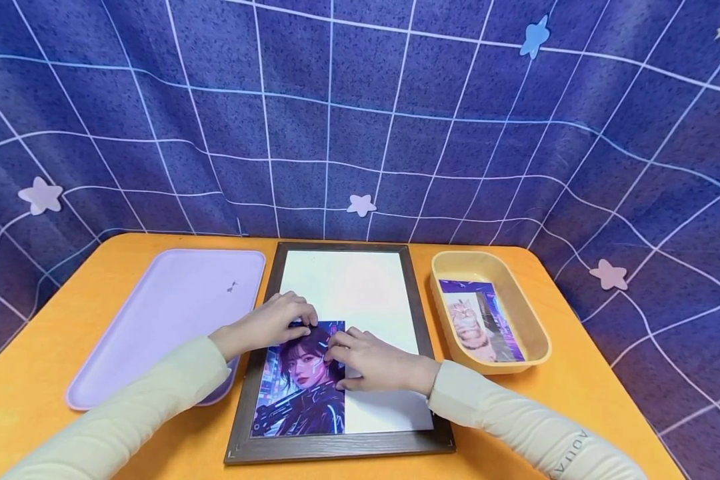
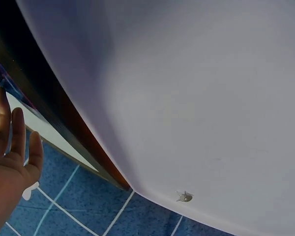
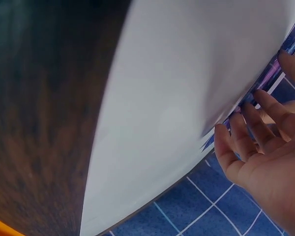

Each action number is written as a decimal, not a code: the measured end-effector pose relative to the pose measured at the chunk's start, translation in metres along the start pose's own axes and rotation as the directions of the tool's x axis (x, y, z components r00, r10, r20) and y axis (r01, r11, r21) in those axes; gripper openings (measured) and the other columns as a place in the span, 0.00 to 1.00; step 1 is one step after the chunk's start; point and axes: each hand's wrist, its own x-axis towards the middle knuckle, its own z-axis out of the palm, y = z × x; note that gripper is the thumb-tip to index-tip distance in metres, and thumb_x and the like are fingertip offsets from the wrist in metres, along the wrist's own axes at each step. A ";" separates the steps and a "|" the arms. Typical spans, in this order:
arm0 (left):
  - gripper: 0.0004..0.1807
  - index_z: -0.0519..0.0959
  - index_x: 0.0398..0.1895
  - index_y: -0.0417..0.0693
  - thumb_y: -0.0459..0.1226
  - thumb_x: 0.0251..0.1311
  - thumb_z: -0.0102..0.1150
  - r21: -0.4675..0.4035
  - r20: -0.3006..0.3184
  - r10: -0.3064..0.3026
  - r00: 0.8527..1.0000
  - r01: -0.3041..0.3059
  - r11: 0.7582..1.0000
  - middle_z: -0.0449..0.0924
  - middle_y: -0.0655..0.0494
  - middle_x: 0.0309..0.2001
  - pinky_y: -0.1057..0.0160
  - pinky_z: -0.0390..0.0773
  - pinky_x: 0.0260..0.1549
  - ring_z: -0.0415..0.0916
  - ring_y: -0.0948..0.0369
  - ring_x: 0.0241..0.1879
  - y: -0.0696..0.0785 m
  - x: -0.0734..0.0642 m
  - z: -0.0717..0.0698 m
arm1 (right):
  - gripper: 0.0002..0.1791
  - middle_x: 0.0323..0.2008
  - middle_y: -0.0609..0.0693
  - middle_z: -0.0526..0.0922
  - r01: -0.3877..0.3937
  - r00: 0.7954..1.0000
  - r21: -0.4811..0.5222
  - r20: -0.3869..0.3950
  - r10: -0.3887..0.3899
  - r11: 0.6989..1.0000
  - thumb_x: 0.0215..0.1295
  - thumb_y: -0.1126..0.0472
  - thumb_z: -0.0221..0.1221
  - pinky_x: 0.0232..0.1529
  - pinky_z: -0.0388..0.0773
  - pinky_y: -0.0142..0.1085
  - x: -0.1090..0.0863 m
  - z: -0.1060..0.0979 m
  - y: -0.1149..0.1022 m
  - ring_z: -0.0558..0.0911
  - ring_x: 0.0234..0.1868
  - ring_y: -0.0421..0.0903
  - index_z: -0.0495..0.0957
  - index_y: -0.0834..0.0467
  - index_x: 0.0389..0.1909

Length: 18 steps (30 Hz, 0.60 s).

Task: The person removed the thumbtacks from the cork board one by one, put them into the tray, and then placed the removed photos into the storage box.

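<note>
A printed picture piece [image 1: 303,393] of a dark-haired figure against neon city lights lies in the lower left part of a white board [image 1: 360,280]. Round the board runs a dark wooden frame [image 1: 417,293]. At the picture's top edge, the fingertips of my left hand [image 1: 276,321] touch it; the left wrist view catches that hand [image 2: 12,147] at the side, fingers loosely extended. From the right, my right hand [image 1: 381,363] reaches over the picture's right edge with spread fingertips resting there. In the right wrist view, the same hand's relaxed fingers [image 3: 265,142] meet the print along its edge.
Left of the frame lies a lilac tray [image 1: 174,320] with a small mark near its far right. On the right stands a yellow bin [image 1: 525,320] holding several printed pieces, one showing a cat [image 1: 469,327]. Behind the orange table [image 1: 18,413] hangs a blue gridded curtain [image 1: 360,133].
</note>
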 end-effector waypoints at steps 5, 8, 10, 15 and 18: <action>0.05 0.80 0.34 0.55 0.38 0.53 0.62 0.006 0.008 0.009 1.000 -0.009 1.000 0.78 0.65 0.32 0.52 0.67 0.43 0.70 0.62 0.39 0.002 -0.001 -0.001 | 0.22 0.53 0.46 0.70 -0.002 1.000 0.009 0.010 0.002 1.000 0.59 0.48 0.58 0.52 0.69 0.34 0.000 0.000 0.000 0.69 0.51 0.41 0.72 0.53 0.52; 0.05 0.81 0.34 0.55 0.38 0.54 0.62 0.006 0.010 0.011 1.000 -0.011 1.000 0.78 0.64 0.32 0.52 0.67 0.43 0.69 0.61 0.39 0.002 -0.001 -0.002 | 0.23 0.53 0.45 0.70 -0.008 1.000 0.011 0.016 0.007 1.000 0.59 0.48 0.58 0.53 0.69 0.34 0.000 0.000 0.000 0.69 0.51 0.41 0.72 0.53 0.52; 0.05 0.81 0.34 0.55 0.39 0.54 0.61 0.005 0.011 0.008 1.000 -0.008 1.000 0.78 0.64 0.32 0.52 0.67 0.43 0.69 0.61 0.39 0.001 0.000 -0.003 | 0.23 0.53 0.45 0.70 -0.010 1.000 0.010 0.017 0.010 1.000 0.59 0.48 0.58 0.53 0.69 0.34 0.000 0.000 0.000 0.69 0.51 0.42 0.72 0.53 0.52; 0.05 0.81 0.35 0.56 0.39 0.54 0.61 -0.008 0.011 0.008 1.000 -0.007 1.000 0.78 0.64 0.33 0.54 0.66 0.41 0.69 0.62 0.40 -0.001 -0.001 -0.003 | 0.23 0.54 0.45 0.70 -0.007 1.000 0.013 0.013 0.007 1.000 0.58 0.48 0.58 0.55 0.68 0.35 0.000 0.001 0.000 0.69 0.52 0.42 0.72 0.53 0.52; 0.05 0.81 0.35 0.56 0.39 0.54 0.61 -0.017 0.011 0.009 1.000 -0.008 1.000 0.78 0.65 0.33 0.56 0.66 0.40 0.69 0.62 0.40 -0.001 -0.002 -0.005 | 0.23 0.53 0.45 0.70 -0.005 1.000 0.016 0.012 0.005 1.000 0.58 0.48 0.58 0.55 0.68 0.34 0.000 0.000 0.000 0.69 0.52 0.41 0.72 0.53 0.52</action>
